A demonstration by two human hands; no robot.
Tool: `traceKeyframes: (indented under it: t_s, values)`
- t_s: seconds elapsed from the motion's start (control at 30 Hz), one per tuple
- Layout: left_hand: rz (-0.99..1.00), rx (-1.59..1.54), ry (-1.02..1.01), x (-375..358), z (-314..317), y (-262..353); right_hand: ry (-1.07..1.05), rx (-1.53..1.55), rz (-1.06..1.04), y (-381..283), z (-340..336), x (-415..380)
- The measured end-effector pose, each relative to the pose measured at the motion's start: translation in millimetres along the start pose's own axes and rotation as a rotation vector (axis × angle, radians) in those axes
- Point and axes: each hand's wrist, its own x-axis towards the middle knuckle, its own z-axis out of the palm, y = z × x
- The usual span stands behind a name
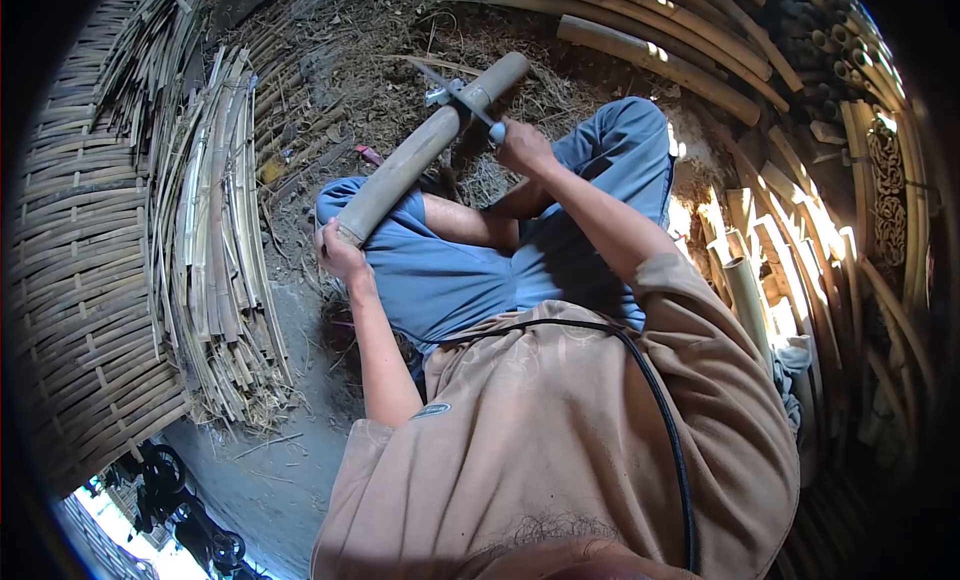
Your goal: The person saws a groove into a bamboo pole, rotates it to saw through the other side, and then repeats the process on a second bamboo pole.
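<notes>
A thick bamboo pole (400, 166) slants across my lap, its far end over the littered ground. My left hand (340, 252) is wrapped round the near end of the pole. In my right hand (525, 148) is the handle of a long-bladed knife (466, 101). The blade lies across the pole near its far end, pointing up and to the left. Whether the edge has entered the bamboo cannot be made out. Close to the blade, a small pale blue and white object (444, 92) sits beside the pole.
Split bamboo strips (215, 220) lie in a bundle at left, beside a woven bamboo panel (80, 240). Long bamboo poles (660, 65) lie at the upper right, with more standing at right. A small red object (369, 155) is near my left knee. Motorcycles (185, 510) show at lower left.
</notes>
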Motion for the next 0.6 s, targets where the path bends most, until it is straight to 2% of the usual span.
traceKeyframes:
  t_s: [0.1, 0.17, 0.2, 0.3, 0.33, 0.37, 0.43, 0.53, 0.6]
  values:
    - [0.005, 0.006, 0.011, 2, 0, 1, 0.055, -0.017, 0.125, 7, -1, 41]
    - [0.055, -0.014, 0.018, 6, -2, -6, 0.012, 0.017, 0.163, 8, -5, 58]
    - [0.029, 0.027, -0.03, 12, -11, -13, 0.043, 0.042, 0.143, 6, -6, 56]
    - [-0.004, -0.028, 0.002, -8, 3, 16, -0.028, -0.007, 0.056, -7, -13, 21]
    - [0.093, 0.017, -0.005, -4, 1, 8, -0.01, 0.0, 0.013, -5, -7, 9]
    - [0.087, 0.006, -0.006, 0, 0, 1, 0.063, -0.002, -0.025, 8, 15, 9]
    - [0.087, -0.005, -0.007, 0, 0, 0, -0.01, 0.026, 0.027, 4, 1, -1]
    - [0.066, 0.001, -0.004, 0, 1, 1, -0.021, 0.009, 0.08, 11, -3, 25]
    - [0.067, -0.013, 0.013, -3, 2, 6, 0.017, -0.003, 0.04, 6, -1, 35]
